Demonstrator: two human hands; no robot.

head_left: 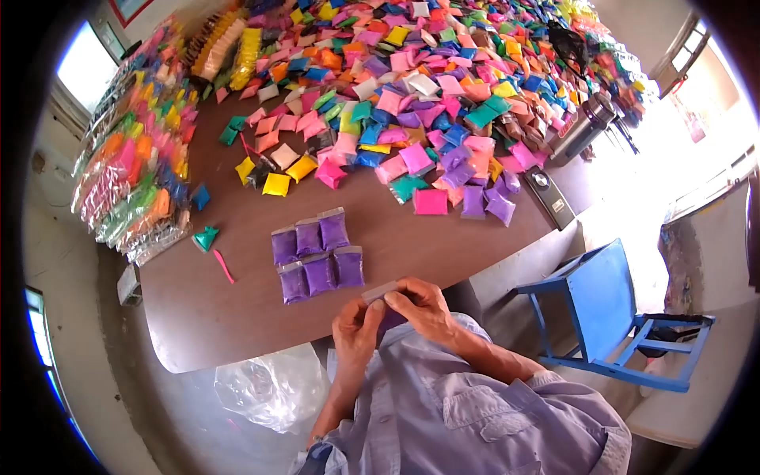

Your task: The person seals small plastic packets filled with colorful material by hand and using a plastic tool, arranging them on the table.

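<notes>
Both my hands meet at the table's front edge, close to my body. My left hand and my right hand pinch the top strip of a small purple packet between thumbs and fingers. Most of that packet hangs below the hands and is partly hidden by them. Just beyond, on the brown table, several purple packets lie in two neat rows with their clear top strips pointing away from me.
A large heap of coloured packets covers the far side. Clear bags of packets are stacked at left. A pink strip lies on the table. At right stand a metal flask and a blue stool. A clear plastic bag is on the floor.
</notes>
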